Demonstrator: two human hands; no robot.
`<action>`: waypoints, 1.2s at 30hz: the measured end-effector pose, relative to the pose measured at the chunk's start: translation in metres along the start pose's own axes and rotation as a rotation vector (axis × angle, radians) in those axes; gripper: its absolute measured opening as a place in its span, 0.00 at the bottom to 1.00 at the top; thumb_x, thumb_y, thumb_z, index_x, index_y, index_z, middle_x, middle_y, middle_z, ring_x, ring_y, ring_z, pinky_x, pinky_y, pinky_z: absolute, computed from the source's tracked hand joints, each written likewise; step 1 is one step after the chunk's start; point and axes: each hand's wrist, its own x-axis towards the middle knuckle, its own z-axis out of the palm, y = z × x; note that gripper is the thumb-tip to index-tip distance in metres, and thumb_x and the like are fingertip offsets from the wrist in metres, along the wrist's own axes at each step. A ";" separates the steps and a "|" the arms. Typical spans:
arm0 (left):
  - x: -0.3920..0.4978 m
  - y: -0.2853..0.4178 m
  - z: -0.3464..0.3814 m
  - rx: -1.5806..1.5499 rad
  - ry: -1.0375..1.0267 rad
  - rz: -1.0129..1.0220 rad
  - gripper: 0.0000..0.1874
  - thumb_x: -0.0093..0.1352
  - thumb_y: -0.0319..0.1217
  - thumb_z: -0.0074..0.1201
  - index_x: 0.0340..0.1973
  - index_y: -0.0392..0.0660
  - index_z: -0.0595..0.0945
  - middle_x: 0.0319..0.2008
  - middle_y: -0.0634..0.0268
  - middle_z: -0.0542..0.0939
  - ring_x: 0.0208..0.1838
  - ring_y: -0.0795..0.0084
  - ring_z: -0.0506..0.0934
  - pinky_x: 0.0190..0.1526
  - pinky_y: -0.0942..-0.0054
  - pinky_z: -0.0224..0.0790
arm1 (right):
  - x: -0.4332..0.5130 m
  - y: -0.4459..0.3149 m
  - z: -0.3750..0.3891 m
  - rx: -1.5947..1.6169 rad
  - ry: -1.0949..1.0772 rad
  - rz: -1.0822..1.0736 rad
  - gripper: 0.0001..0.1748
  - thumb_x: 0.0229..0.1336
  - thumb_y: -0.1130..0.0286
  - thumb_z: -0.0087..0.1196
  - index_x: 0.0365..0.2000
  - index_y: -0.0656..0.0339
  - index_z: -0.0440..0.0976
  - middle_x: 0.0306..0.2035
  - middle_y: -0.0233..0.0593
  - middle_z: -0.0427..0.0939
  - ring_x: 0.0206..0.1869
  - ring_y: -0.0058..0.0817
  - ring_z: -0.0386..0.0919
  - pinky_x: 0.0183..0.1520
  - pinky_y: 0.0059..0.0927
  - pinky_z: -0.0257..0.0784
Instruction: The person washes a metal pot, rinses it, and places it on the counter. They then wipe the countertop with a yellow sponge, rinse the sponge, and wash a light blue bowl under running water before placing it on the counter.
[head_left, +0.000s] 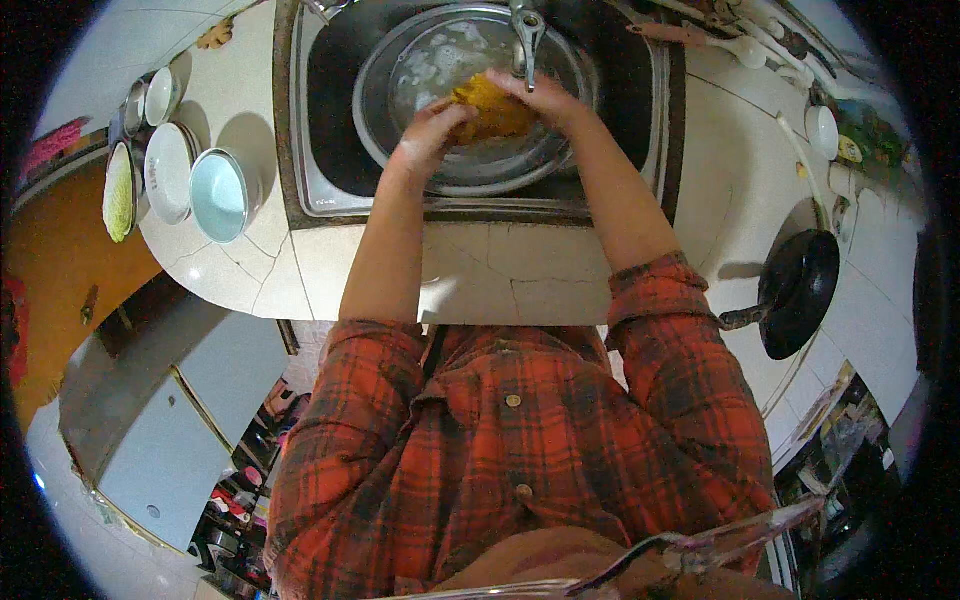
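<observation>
Both of my hands are on a wet yellow cloth (495, 112), held over a large metal basin (367, 135) in the sink. My left hand (433, 135) grips the cloth's left side, with the thumb on top. At its upper right edge, my right hand (546, 99) holds the cloth, close beside the faucet's lever (530, 45). Water with patches of white foam (442, 64) fills the basin. The cloth's lower part looks wet and darker, near or in the water; exactly where it meets the surface I cannot tell.
Left of the sink (334, 202) stand a pale blue bowl (219, 196), stacked white plates (166, 174), a small white bowl (160, 96) and a napa cabbage (118, 191). A black wok (799, 292) rests at the right. Utensils, including a pink-handled one (667, 32), lie at the back right.
</observation>
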 end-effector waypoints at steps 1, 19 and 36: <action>-0.002 0.003 -0.007 -0.111 0.019 0.071 0.21 0.64 0.35 0.54 0.50 0.38 0.72 0.45 0.60 0.76 0.47 0.68 0.75 0.48 0.70 0.68 | -0.015 -0.001 0.000 -0.077 -0.083 -0.008 0.23 0.52 0.50 0.55 0.40 0.59 0.75 0.42 0.34 0.76 0.45 0.26 0.72 0.48 0.31 0.67; 0.002 0.008 0.009 0.152 0.339 0.202 0.21 0.68 0.37 0.51 0.53 0.42 0.66 0.42 0.61 0.76 0.47 0.66 0.74 0.46 0.65 0.70 | -0.001 -0.002 0.018 0.414 0.333 -0.173 0.14 0.52 0.64 0.61 0.38 0.58 0.76 0.35 0.32 0.78 0.37 0.23 0.75 0.35 0.26 0.71; 0.050 -0.034 0.013 -0.243 0.361 -0.041 0.19 0.69 0.44 0.42 0.46 0.44 0.75 0.40 0.60 0.78 0.42 0.62 0.76 0.42 0.63 0.70 | 0.009 -0.015 0.084 -0.357 0.808 -0.051 0.22 0.53 0.50 0.46 0.25 0.60 0.75 0.28 0.56 0.77 0.33 0.54 0.76 0.36 0.48 0.70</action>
